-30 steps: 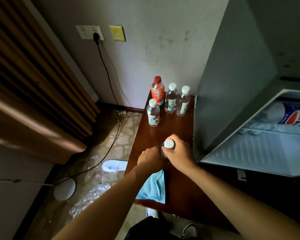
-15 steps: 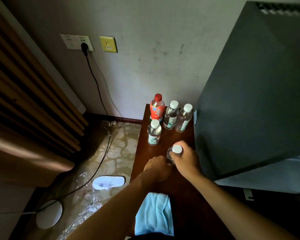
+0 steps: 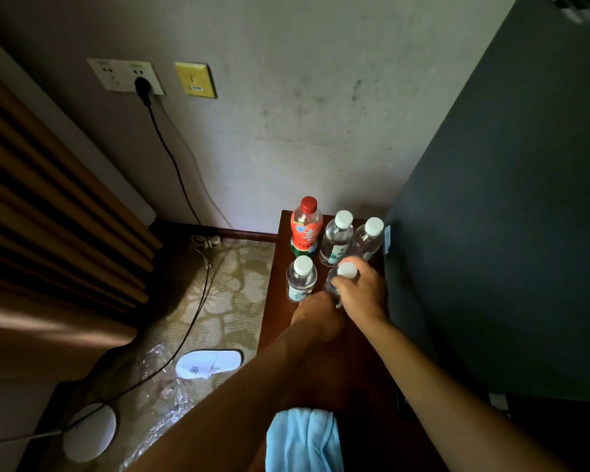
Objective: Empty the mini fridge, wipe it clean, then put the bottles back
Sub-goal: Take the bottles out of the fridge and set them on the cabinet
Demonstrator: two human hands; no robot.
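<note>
Five bottles stand at the far end of a dark wooden worktop that runs up to the wall. At the back a red-capped bottle with an orange label stands beside two clear white-capped bottles, the second just beside the dark side of the mini fridge, which fills the right of the view. In front of them stands another clear bottle, and just to its right the right hand curls round the neck and shoulder of a fifth clear bottle, whose white cap shows above the fingers. The left hand lies close against that bottle's lower part with its fingers curled; whether it grips the bottle cannot be told. A light blue cloth lies on the near end of the worktop. On the carpeted floor to the left lie a white slipper and a black cable running up to a wall socket.
</note>
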